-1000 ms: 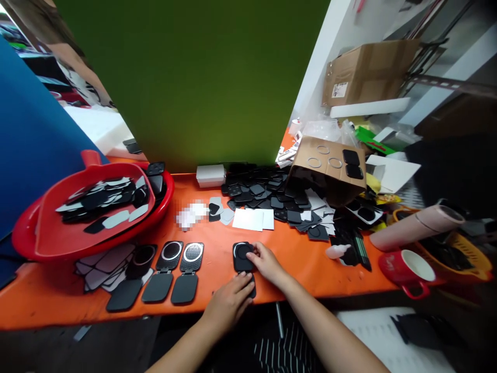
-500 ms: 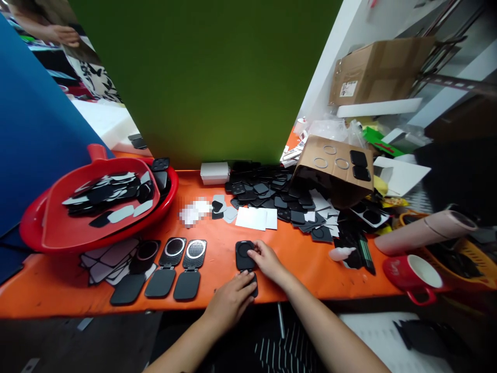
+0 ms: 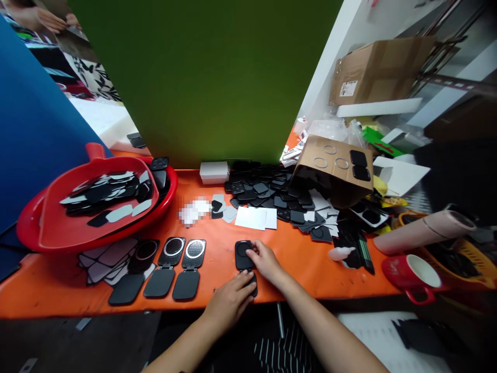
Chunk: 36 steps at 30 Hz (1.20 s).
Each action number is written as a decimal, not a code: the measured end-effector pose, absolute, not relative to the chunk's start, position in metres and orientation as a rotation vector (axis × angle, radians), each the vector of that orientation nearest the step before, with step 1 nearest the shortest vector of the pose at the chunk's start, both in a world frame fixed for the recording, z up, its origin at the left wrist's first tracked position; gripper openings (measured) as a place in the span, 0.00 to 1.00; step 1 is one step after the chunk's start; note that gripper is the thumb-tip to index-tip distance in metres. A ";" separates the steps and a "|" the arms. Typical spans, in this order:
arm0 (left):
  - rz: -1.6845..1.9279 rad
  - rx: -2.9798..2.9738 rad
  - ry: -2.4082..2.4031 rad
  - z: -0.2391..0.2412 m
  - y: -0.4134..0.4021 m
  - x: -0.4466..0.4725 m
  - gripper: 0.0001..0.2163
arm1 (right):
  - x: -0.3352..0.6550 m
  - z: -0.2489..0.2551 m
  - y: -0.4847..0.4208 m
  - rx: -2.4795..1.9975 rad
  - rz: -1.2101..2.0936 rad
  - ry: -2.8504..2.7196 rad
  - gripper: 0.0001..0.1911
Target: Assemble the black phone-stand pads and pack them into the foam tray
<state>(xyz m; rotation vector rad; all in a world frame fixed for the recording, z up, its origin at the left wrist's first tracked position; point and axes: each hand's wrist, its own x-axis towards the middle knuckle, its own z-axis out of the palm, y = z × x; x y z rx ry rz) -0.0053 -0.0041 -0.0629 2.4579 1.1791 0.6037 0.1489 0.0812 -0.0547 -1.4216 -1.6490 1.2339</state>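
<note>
A black hinged folding piece (image 3: 243, 256) with a round ring in its upper half lies near the front edge of the orange table (image 3: 217, 243). My right hand (image 3: 265, 261) rests on its right side, fingers pinched against the upper half. My left hand (image 3: 230, 301) lies over its lower half, fingers pressed down on it. Left of it three similar folded-open pieces (image 3: 176, 269) lie in a row, two with silver rings.
A red basin (image 3: 93, 204) with flat black and grey parts sits at the left. A heap of black parts (image 3: 272, 197), white cards (image 3: 256, 218) and a cardboard box (image 3: 334, 168) lie behind. A red mug (image 3: 413, 274), a pink roll (image 3: 423, 230) and a small white bottle (image 3: 339, 253) stand right.
My hands stay on the black piece; the silver ring edge seen on it a second ago no longer shows. The view has shifted slightly.
</note>
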 end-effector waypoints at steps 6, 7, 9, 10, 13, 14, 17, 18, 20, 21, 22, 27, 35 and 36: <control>0.617 2.415 1.171 -0.063 -0.004 -0.006 0.16 | 0.147 -0.053 0.080 -1.452 1.182 -1.675 0.07; 0.612 2.412 1.172 -0.062 -0.004 -0.006 0.16 | 0.147 -0.054 0.080 -1.451 1.173 -1.683 0.07; 0.595 2.410 1.175 -0.062 -0.005 -0.005 0.16 | 0.147 -0.054 0.079 -1.451 1.152 -1.693 0.07; 0.587 2.411 1.177 -0.062 -0.005 -0.005 0.16 | 0.147 -0.054 0.079 -1.452 1.141 -1.699 0.07; 0.574 2.411 1.183 -0.062 -0.004 -0.005 0.16 | 0.147 -0.053 0.078 -1.459 1.105 -1.725 0.07; 0.571 2.410 1.186 -0.063 -0.004 -0.005 0.16 | 0.147 -0.053 0.079 -1.462 1.091 -1.737 0.07; 0.561 2.412 1.192 -0.064 -0.003 -0.005 0.16 | 0.146 -0.053 0.078 -1.488 1.025 -1.789 0.07; 0.558 2.413 1.191 -0.064 -0.003 -0.005 0.16 | 0.146 -0.053 0.078 -1.501 0.997 -1.814 0.07; 0.555 2.414 1.185 -0.064 -0.003 -0.005 0.16 | 0.144 -0.052 0.076 -1.521 0.920 -1.884 0.08; 0.556 2.412 1.181 -0.064 -0.003 -0.005 0.16 | 0.144 -0.051 0.075 -1.524 0.868 -1.936 0.08; 0.559 2.409 1.180 -0.064 -0.003 -0.005 0.16 | 0.143 -0.050 0.074 -1.525 0.801 -2.004 0.09; 0.555 2.414 1.176 -0.063 -0.002 -0.006 0.15 | 0.144 -0.043 0.078 -1.727 0.418 -2.166 0.17; 0.605 2.448 1.135 -0.059 -0.003 -0.005 0.15 | 0.146 -0.045 0.105 -1.848 0.650 -2.087 0.15; 0.623 2.444 1.119 -0.055 -0.004 -0.006 0.15 | 0.151 -0.045 0.105 -1.846 0.652 -2.077 0.15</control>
